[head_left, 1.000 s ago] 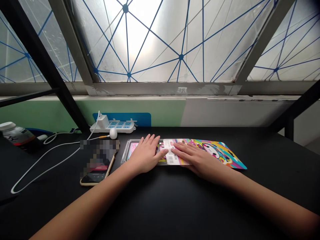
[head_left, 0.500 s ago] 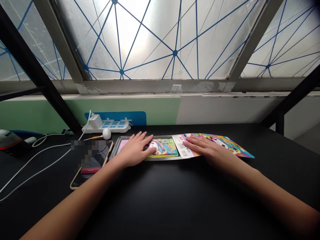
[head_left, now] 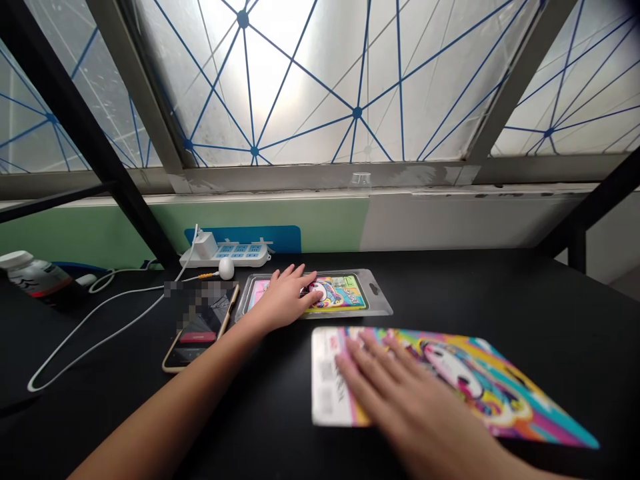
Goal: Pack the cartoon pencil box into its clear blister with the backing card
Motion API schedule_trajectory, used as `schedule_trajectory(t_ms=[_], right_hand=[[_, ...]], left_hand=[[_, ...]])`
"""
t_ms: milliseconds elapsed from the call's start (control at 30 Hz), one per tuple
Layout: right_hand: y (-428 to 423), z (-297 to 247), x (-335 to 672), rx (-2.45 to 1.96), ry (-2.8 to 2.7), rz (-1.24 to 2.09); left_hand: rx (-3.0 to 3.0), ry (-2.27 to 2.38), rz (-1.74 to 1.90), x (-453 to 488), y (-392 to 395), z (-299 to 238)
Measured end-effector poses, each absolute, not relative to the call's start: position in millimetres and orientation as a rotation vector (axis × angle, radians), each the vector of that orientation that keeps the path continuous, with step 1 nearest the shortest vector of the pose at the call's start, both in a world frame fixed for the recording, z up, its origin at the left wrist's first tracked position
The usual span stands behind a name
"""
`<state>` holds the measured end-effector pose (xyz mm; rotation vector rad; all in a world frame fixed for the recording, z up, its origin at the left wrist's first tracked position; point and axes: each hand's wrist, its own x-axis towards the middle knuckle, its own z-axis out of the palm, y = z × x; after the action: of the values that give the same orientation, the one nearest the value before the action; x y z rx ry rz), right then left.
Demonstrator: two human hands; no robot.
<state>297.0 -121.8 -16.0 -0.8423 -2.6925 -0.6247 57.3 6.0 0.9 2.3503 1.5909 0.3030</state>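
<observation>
Pressing flat on the worktop (head_left: 545, 313), nothing gripped

My left hand (head_left: 283, 300) rests, fingers apart, on the clear blister pack (head_left: 379, 301); my right hand (head_left: 410, 413), fingers spread, lies on the loose cartoon card (head_left: 480, 380) nearer me. Flat, light pressure keeps each from sliding.

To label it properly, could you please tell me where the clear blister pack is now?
In the head view, the blister pack lies on the desk under the left hand, right of the smartphone, behind the colourful card under the right hand.
</observation>
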Motion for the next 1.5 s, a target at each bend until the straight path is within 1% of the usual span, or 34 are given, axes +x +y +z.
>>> schedule_trajectory(t_ms=[100, 267, 333, 400, 500, 600, 667, 800, 867, 933, 1100, 1233, 1367, 1500], right_hand=[[-134.3, -30.0, 257.3, -0.724, -2.832, -0.363], [-92.0, -23.0, 221.1, -0.852, -2.809, 0.121], [-78.0, -18.0, 215.9, -0.850, -2.757, 0.252], [-72.1, -16.3, 215.1, -0.825, -2.727, 0.314], [-71.6, -19.5, 218.4, -0.773, -2.711, 0.301], [-71.9, -25.9, 220.4, -0.699, -2.703, 0.209], [-72.0, -30.4, 220.3, -0.600, -2.698, 0.075], [-73.8, -34.1, 221.6, -0.347, -2.630, -0.313], [-72.7, -31.3, 224.5, -0.305, -2.571, -0.424], [-67.3, -25.2, 228.7, -0.337, -2.523, -0.458], [-39.2, -0.3, 250.2, -0.598, -2.386, -0.408], [-20.1, 10.9, 288.5, -0.945, -2.329, -0.338], [-8.3, 5.7, 331.6, -1.229, -2.380, -0.086], [2.8, 4.5, 351.6, -1.254, -2.483, 0.163]], left_hand=[[2.364, 1.580, 0.330, 70.7, 8.1, -2.6], [2.421, 1.521, 0.318, 95.4, 9.6, -4.2], [2.449, 1.495, 0.304, 100.8, 10.1, -4.6], [2.476, 1.490, 0.305, 103.3, 10.0, -5.8], [2.510, 1.506, 0.321, 104.2, 8.7, -8.8], [2.538, 1.514, 0.334, 104.2, 6.9, -11.4], [2.553, 1.510, 0.339, 104.3, 6.2, -12.7], [2.561, 1.509, 0.359, 104.9, 7.2, -15.4], [2.552, 1.507, 0.378, 105.3, 8.6, -17.0], [2.532, 1.502, 0.401, 105.1, 10.0, -17.6], [2.447, 1.464, 0.507, 98.2, 9.9, -10.3], [2.380, 1.437, 0.657, 90.2, 9.1, -2.3], [2.370, 1.407, 0.751, 87.9, 10.1, -0.8], [2.424, 1.376, 0.735, 92.2, 7.7, -2.2]])
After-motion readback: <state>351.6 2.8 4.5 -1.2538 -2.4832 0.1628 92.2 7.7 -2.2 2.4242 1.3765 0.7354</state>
